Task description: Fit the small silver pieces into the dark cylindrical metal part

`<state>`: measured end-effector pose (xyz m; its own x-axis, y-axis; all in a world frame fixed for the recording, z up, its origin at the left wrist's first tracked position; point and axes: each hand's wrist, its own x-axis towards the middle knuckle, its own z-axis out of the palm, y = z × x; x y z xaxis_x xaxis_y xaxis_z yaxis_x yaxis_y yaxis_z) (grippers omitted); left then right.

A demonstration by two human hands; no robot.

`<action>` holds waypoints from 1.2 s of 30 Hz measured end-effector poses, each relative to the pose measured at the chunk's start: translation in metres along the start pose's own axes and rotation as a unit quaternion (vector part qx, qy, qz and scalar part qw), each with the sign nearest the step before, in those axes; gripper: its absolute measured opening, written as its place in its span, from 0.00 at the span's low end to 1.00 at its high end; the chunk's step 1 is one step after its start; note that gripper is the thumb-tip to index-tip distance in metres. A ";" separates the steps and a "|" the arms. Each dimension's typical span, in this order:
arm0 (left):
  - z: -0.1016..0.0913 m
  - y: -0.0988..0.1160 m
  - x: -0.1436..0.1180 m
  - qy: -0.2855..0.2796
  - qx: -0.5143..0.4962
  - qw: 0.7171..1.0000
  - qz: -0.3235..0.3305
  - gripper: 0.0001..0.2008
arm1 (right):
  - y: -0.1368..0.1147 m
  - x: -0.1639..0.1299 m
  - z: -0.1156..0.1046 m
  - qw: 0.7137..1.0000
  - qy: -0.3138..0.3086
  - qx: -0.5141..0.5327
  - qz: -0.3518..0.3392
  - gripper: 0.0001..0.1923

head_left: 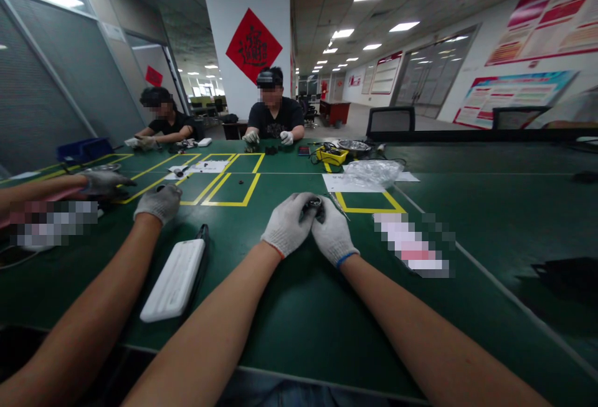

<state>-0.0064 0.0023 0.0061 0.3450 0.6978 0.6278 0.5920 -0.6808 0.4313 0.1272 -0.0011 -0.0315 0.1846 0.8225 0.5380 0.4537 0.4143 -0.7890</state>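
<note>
My left hand [288, 225], in a white knit glove with an orange cuff edge, is closed around one side of a small dark round metal part [314, 202]. From the other side my right hand [332, 232], gloved in white with a blue cuff edge, grips the same part. Both hands meet just above the green table [289, 307]. Fingers cover most of the part, so its exact kind cannot be made out.
At left a co-worker's gloved hands [159, 202] work over the table. A white power bank-like case [174, 279] lies near my left forearm. Yellow tape [224, 202] marks rectangles. Ahead right are a yellow bin [331, 156] and clear plastic bags [374, 174]. Two people [275, 114] sit opposite.
</note>
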 end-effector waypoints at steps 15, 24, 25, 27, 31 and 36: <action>0.000 0.000 -0.001 -0.021 0.075 0.996 0.033 0.13 | 0.001 0.000 0.000 0.999 0.006 -0.045 -0.009 0.18; 0.001 0.000 -0.001 -0.027 0.061 0.997 0.028 0.13 | 0.003 0.000 -0.001 0.998 0.015 -0.051 -0.018 0.18; 0.002 -0.001 -0.001 -0.025 0.062 0.997 0.026 0.13 | 0.003 0.001 -0.001 0.998 0.015 -0.050 -0.019 0.18; 0.003 -0.001 -0.001 -0.020 0.065 0.997 0.025 0.12 | 0.004 0.001 -0.001 0.999 0.014 -0.046 -0.022 0.18; 0.005 -0.001 0.000 -0.017 0.059 0.998 0.025 0.12 | 0.004 0.001 -0.001 0.998 0.013 -0.050 -0.019 0.18; 0.006 -0.001 0.000 -0.018 0.054 0.998 0.025 0.11 | 0.007 0.001 -0.001 0.998 0.014 -0.054 -0.013 0.20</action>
<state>-0.0023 0.0043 0.0017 0.4007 0.6726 0.6222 0.6481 -0.6880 0.3264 0.1318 0.0023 -0.0362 0.1952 0.8001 0.5673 0.5500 0.3896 -0.7387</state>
